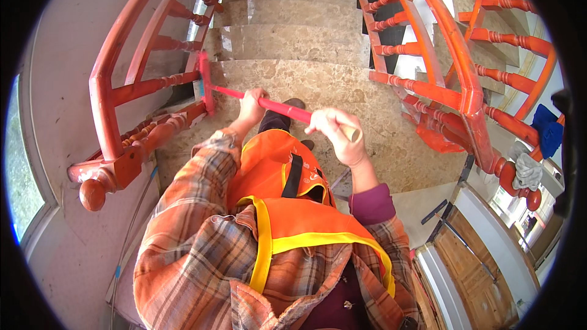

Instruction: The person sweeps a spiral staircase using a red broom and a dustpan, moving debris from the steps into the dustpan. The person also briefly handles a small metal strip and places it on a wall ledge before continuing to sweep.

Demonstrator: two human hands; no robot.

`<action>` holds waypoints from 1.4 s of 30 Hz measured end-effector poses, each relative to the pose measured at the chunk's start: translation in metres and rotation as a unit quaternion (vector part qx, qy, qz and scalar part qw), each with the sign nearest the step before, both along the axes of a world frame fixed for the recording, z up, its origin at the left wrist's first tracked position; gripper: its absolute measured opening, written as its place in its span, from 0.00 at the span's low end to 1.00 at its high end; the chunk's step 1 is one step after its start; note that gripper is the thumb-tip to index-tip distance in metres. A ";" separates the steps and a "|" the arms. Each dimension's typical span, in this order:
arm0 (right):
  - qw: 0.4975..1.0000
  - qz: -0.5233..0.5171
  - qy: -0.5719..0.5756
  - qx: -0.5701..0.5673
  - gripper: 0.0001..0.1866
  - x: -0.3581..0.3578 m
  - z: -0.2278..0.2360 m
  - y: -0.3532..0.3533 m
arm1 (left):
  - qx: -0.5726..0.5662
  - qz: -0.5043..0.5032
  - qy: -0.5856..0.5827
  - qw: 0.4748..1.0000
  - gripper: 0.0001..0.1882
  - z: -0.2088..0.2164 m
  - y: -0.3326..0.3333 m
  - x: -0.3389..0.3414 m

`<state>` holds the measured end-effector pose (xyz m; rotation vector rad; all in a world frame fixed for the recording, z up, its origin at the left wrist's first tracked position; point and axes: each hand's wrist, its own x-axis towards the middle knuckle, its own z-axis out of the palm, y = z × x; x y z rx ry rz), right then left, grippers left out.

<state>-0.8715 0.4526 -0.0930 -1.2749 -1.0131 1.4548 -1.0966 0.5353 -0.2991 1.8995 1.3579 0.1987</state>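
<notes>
A pink-red long-handled broom [284,109] slants across in front of my body. Its narrow pink head [205,83] is up against the lower end of the left banister, by the side of the stone step; a bit of blue-green shows along it, perhaps bristles. My left hand [251,107] is closed round the handle, nearer the head. Higher up, close to the handle's pale open end, my right hand [340,134] grips it as well. A dark shoe [296,103] shows just beyond the handle.
Stone stairs [287,40] run away ahead between orange-red wooden railings, the left banister [105,110] and the right banister [468,101]. A blue cloth [546,128] and a grey cloth [527,168] hang on the far-right rail. A thin cable [125,238] runs along the left wall.
</notes>
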 end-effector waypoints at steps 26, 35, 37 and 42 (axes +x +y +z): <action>0.842 -0.523 -0.127 -0.036 0.09 0.025 0.108 -0.228 | -0.147 -0.434 -0.201 0.866 0.08 0.022 -0.179 0.239; 0.772 -0.628 -0.089 0.042 0.08 0.008 0.154 -0.315 | -0.200 -0.606 -0.140 0.757 0.08 0.096 -0.239 0.279; 0.764 -0.595 -0.244 0.053 0.07 0.011 0.134 -0.328 | -0.166 -0.605 -0.097 0.773 0.09 0.089 -0.235 0.278; 0.698 -0.715 0.026 0.014 0.07 0.009 0.061 -0.351 | -0.112 -0.649 -0.025 0.752 0.07 0.024 -0.251 0.297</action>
